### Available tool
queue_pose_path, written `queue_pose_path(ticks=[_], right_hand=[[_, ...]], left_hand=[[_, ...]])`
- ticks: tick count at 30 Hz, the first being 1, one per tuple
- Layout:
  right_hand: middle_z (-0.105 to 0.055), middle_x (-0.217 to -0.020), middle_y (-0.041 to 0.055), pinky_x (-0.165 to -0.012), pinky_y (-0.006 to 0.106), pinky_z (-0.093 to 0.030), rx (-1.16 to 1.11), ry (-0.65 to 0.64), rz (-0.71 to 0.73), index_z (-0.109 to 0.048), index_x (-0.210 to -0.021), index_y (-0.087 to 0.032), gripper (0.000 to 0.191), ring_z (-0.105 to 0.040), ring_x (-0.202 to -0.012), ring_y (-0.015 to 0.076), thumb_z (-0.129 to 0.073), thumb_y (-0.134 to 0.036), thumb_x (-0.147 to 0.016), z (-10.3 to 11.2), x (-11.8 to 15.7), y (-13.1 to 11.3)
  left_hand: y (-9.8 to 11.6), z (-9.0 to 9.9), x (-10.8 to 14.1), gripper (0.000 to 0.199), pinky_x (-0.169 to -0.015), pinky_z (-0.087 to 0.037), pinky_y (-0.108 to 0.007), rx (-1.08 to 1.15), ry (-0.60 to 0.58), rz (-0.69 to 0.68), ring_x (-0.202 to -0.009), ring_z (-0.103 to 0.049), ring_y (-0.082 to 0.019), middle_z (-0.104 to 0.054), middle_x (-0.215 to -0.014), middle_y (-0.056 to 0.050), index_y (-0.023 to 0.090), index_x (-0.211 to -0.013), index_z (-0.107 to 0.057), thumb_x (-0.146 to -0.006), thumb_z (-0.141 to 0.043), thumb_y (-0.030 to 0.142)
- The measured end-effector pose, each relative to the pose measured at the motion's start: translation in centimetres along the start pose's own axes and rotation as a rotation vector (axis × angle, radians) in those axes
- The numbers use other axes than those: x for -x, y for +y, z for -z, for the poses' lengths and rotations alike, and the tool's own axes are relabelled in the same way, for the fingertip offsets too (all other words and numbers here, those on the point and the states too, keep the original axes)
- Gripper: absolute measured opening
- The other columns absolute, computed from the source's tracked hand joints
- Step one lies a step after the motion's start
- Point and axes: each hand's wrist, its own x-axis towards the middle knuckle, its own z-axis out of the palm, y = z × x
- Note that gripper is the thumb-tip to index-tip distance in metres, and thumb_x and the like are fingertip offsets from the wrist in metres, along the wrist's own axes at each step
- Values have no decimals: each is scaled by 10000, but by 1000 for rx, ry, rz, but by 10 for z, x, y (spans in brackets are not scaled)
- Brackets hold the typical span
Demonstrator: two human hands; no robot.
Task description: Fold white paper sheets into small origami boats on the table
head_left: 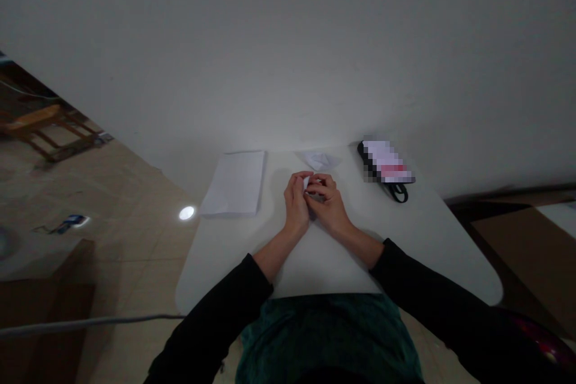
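A small piece of white paper (306, 183) is held between my two hands over the middle of the white table (315, 264). My left hand (296, 204) has its fingers curled round the paper's left side. From the right, my right hand (328, 201) pinches the same paper with bent fingers. Most of the paper is hidden by my fingers. Just beyond my hands, a folded white paper piece (317, 161) lies near the wall. A stack of white paper sheets (234, 183) rests to the left of my hands.
At the table's back right lies a black case with a strap (399, 192), partly blurred out on top. A pale wall (288, 60) stands along the table's back edge. Cardboard boxes are on the floor at both sides, and a wooden stool (45, 120) is far left.
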Motion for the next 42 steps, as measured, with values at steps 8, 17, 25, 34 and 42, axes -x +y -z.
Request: queue_pose_path(ticks=[8, 17, 25, 34, 42], right_hand=[[-614, -1016, 63, -935, 446, -432, 66, -4, -12, -738, -745, -263, 78, -528, -997, 237, -668, -238, -767, 0, -3, -6], [-637, -943, 61, -882, 436, -442, 94, 74, -36, -766, -738, -271, 133, -519, -959, 248, -640, -238, -762, 2, -2, -7], [-638, -924, 69, -881, 430, -428, 125, 71, -49, -758, -687, -247, 143, -524, -935, 243, -636, -244, -762, 3, -2, -1], [-630, -977, 74, -928, 450, -402, 172, -15, -42, -764, -739, -243, 77, -537, -996, 250, -719, -192, -702, 2, -5, 1], [-583, -1039, 63, -996, 458, -372, 187, -2, 77, -734, -809, -242, 62, -513, -1081, 246, -743, -279, -760, 4, -1, -8]], left_hand=[[-2, -1, 5, 269, -752, -516, -299, 22, 3, 14, -837, -630, -170, -641, -955, -55, 197, -981, -595, -914, -502, 440], [-4, -4, 5, 289, -908, -498, -357, -87, -18, -15, -977, -625, -193, -622, -1093, -74, 211, -1080, -560, -841, -646, 349], [-3, -4, 4, 208, -915, -477, -337, -100, -29, -16, -968, -621, -190, -655, -1044, -70, 198, -1006, -602, -882, -590, 365], [-12, -1, -1, 266, -811, -506, -320, 94, 40, 129, -801, -633, -156, -637, -832, -21, 192, -978, -576, -852, -608, 424], [-4, 3, -11, 292, -773, -511, -316, 321, 172, 217, -722, -659, -150, -632, -773, -3, 189, -1039, -532, -868, -527, 427]])
